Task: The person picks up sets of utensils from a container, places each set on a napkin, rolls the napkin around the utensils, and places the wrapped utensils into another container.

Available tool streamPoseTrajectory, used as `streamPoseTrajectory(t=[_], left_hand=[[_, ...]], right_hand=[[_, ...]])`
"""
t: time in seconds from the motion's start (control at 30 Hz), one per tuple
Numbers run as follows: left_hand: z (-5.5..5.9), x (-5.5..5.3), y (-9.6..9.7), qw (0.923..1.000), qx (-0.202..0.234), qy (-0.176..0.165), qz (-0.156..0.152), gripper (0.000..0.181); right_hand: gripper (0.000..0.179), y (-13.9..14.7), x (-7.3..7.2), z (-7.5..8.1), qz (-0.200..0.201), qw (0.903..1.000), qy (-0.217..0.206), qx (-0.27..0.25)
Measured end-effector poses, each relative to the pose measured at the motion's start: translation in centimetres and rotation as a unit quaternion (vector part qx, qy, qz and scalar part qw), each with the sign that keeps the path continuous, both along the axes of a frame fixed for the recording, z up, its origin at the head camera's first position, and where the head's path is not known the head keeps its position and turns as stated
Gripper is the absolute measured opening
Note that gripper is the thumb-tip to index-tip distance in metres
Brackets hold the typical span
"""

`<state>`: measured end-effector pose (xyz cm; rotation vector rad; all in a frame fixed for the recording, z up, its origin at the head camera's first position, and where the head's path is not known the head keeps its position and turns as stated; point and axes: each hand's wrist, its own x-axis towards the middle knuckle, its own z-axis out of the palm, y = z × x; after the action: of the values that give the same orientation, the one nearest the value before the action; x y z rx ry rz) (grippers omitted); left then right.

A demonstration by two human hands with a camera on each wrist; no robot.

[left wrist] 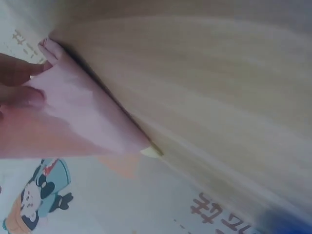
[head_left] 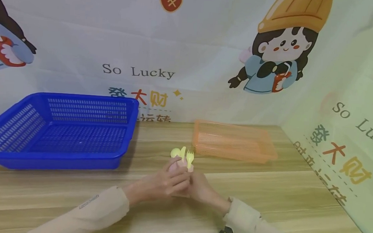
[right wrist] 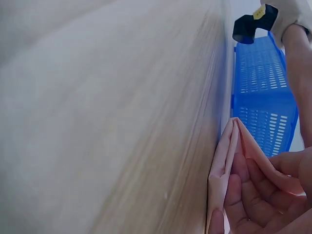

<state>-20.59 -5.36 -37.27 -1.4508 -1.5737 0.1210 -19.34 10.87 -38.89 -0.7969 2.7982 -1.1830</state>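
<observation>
A pink napkin (head_left: 180, 163), folded into a pointed wrap, is held between my two hands just above the table. Out of its far end stick a pale yellow spoon (head_left: 175, 152), a matching knife (head_left: 183, 152) and a fork (head_left: 189, 157); the napkin hides their handles. My left hand (head_left: 166, 183) has its fingers bent over the napkin from the left. My right hand (head_left: 202, 188) grips it from the right, its fingertips partly hidden. In the right wrist view, fingers pinch the folded napkin (right wrist: 222, 178). The left wrist view shows its smooth slanting side (left wrist: 83, 107).
On the left of the wooden table (head_left: 248, 198) stands a big blue basket (head_left: 119, 162). A shallow orange basket (head_left: 235, 153) lies behind my hands, to the right. A printed cloth (head_left: 184, 52) hangs along the back and right side.
</observation>
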Motion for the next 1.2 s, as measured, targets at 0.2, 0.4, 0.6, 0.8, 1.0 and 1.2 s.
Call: streamPoseTrajectory(t=[0.2, 0.4, 0.6, 0.8, 1.0, 1.2], left_hand=[[-0.6, 0.5, -1.1, 0.9908, 0.077, -0.093, 0.061, 0.018], [-1.4, 1.4, -1.1, 0.9757, -0.016, -0.16, 0.149, 0.024], [-2.0, 1.7, -0.6, 0.966, -0.06, -0.157, 0.196, 0.015], [-1.9, 1.9, -0.2, 0.953, -0.104, -0.186, 0.215, 0.012], [-1.8, 2.1, 0.1, 0.9491, -0.115, -0.199, 0.216, 0.006], [-1.9, 2.0, 0.1, 0.947, -0.132, -0.197, 0.216, 0.004]], right_hand=[[0.015, 0.2, 0.4, 0.2, -0.075, 0.986, -0.136, -0.059], [0.018, 0.6, 0.8, 0.7, -0.11, 0.9784, -0.146, -0.097], [0.021, 0.8, 1.0, 0.9, -0.127, 0.9784, -0.141, -0.082], [0.02, 1.0, 1.4, 0.8, -0.151, 0.9791, -0.132, -0.036], [0.02, 1.4, 1.3, 0.7, -0.161, 0.9769, -0.14, -0.015], [0.018, 1.9, 1.1, 0.6, -0.147, 0.9741, -0.168, -0.036]])
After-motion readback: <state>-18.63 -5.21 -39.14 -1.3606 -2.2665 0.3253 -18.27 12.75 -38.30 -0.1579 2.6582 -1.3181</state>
